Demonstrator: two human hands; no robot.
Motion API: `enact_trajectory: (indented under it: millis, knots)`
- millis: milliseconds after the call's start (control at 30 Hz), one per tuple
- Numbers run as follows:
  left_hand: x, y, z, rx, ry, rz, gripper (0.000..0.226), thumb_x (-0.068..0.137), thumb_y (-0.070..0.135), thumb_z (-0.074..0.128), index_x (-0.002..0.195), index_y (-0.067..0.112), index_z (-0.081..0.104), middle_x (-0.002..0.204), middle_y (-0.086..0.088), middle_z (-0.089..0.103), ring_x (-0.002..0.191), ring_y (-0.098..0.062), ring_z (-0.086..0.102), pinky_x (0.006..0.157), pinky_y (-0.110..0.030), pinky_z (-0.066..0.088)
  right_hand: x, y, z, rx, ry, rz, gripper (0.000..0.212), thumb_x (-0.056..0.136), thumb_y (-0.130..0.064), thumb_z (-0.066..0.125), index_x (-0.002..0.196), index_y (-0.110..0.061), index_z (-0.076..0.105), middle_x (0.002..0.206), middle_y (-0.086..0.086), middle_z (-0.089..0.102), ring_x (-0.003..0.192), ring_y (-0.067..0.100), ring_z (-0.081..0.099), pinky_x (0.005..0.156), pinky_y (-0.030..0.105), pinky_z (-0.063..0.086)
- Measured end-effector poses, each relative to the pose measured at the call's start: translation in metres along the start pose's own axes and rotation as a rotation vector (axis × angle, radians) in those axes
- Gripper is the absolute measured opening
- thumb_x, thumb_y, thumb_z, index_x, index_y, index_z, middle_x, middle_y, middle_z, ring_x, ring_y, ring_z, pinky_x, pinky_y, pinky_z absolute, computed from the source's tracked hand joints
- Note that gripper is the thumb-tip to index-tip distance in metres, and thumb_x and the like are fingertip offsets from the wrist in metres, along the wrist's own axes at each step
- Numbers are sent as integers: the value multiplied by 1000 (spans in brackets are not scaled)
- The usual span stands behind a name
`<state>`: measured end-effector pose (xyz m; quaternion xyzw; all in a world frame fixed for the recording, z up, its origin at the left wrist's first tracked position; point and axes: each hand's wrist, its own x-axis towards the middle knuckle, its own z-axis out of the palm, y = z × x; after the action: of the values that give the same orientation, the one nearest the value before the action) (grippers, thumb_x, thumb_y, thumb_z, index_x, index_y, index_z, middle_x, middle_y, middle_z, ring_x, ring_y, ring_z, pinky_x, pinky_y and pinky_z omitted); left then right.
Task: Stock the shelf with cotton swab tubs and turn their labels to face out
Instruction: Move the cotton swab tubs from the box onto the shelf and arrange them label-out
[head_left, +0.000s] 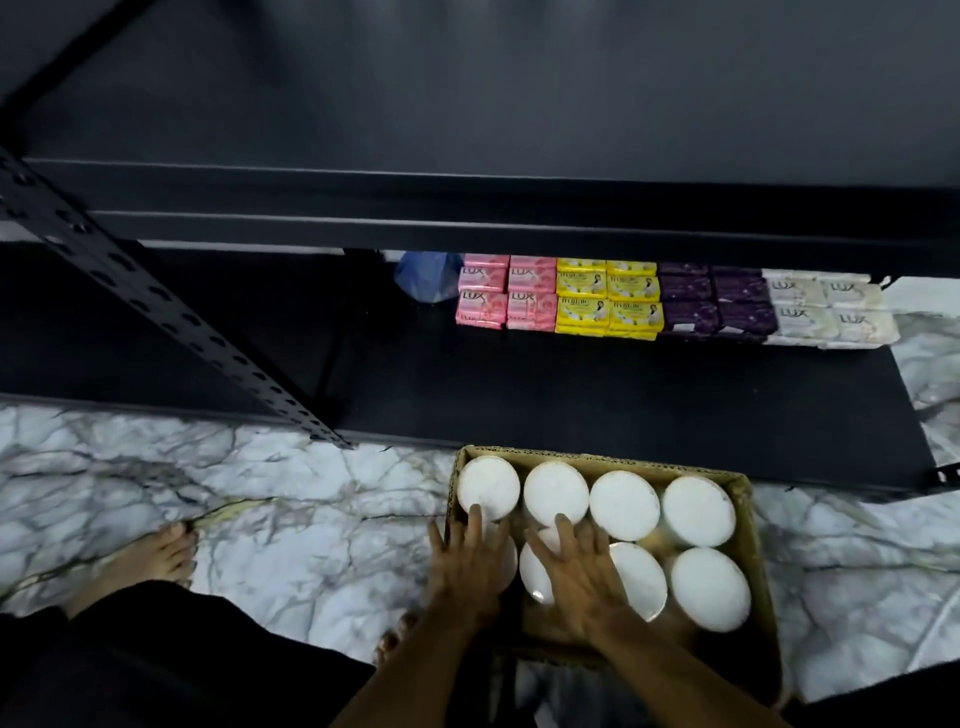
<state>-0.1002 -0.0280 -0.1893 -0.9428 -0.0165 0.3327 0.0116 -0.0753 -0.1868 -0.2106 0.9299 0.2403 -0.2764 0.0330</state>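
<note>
Cotton swab tubs (623, 505) in the box (748, 525): judged light, stiff, smooth-lidded; grasp around sides. Left hand (470, 558) and right hand (576, 569) rest flat-fingered on lids, gripping nothing

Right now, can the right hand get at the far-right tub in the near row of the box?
Probably yes. The right hand rests on lids just left of that tub, whose lid is uncovered, and the cardboard box is open on top, so nothing blocks a short reach sideways.
</note>
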Motion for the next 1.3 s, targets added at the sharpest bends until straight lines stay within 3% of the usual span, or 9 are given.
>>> enact_trajectory:
  millis: [100,167,333,467,600,667,800,933,1300]
  knots:
    - [3,0,7,18,74,6,88,84,42,63,154,25,12,159,-23,11,144,-47,15,110,-71,4,1,-1,1,-7,13,-10,112,33,-68,78,129,-22,44,124,21,42,107,47,42,87,60,47]
    - [3,0,6,29,62,0,82,92,37,55,154,23,3,160,-21,3,145,-44,9,113,-67,2,1,-3,0,10,9,2,114,30,-63,82,128,-20,44,123,23,45,106,49,49,86,60,48]
    - [-1,3,-1,2,95,11,76,87,28,61,148,19,17,156,-21,11,138,-42,23,112,-61,18,1,-3,-4,77,-19,-3,118,22,-52,89,126,-21,43,121,23,61,102,44,63,81,54,54]
    - [-5,2,-11,-21,113,6,81,80,31,66,145,23,19,149,-22,19,132,-41,30,106,-54,33,-11,-1,-20,123,1,-34,114,19,-59,86,121,-29,45,114,20,63,96,37,65,76,44,56]
    - [-14,-3,-32,-5,94,48,95,75,37,72,149,23,14,145,-23,23,132,-42,28,101,-48,42,-35,2,-56,140,68,-126,90,67,-57,67,143,-32,24,144,13,28,130,35,30,108,45,30]
    - [-19,-8,-42,-24,100,88,100,72,42,76,149,25,15,143,-21,26,132,-41,27,100,-49,43,-42,4,-68,203,87,-101,87,73,-49,64,145,-36,16,148,8,16,135,33,17,110,43,23]
    - [-34,-13,-65,-70,161,97,94,70,52,74,144,29,20,142,-17,28,130,-38,27,97,-48,46,-49,9,-94,225,93,-107,92,70,-47,67,144,-40,13,149,7,12,137,32,11,105,42,31]
    - [-54,-18,-93,-74,266,121,93,71,60,69,144,30,22,142,-13,29,126,-33,28,99,-45,42,-58,13,-120,201,190,-126,86,62,-57,64,136,-42,23,135,2,28,122,26,25,90,40,41]
    - [-117,-33,-197,-115,443,140,107,64,66,68,151,34,14,130,-3,30,121,-24,28,99,-38,42,-108,13,-223,142,448,-199,93,60,-59,61,143,-41,23,121,-1,30,113,20,26,78,25,36]
